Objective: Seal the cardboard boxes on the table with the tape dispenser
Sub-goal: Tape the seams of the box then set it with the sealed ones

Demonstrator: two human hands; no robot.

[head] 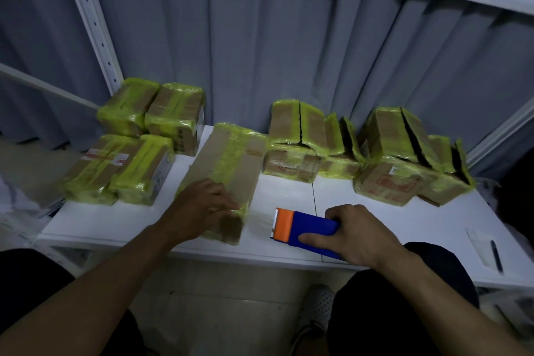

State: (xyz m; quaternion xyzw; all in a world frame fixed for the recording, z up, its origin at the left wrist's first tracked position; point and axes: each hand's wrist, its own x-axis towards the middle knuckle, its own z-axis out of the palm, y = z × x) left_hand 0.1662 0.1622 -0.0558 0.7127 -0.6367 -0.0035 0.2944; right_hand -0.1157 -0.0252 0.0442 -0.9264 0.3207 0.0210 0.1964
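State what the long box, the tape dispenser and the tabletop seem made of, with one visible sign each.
Long box: cardboard, matt brown faces, under glossy yellow-green tape. Tape dispenser: probably plastic, smooth blue body and orange head. Tabletop: smooth white, faintly reflective; laminate or painted board, unclear which.

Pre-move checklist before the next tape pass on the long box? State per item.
1. Long box steadied: ok, the left hand rests on its near end.
2. Grip on the tape dispenser: ok, the right hand is curled round the blue body.
3. Cutter faces the long box: ok, the orange end points at it.
4. Tape strand joined to the box: cannot tell, only a pale blur shows between them.
5. Right rear boxes sealed: not ok, their top flaps gape.
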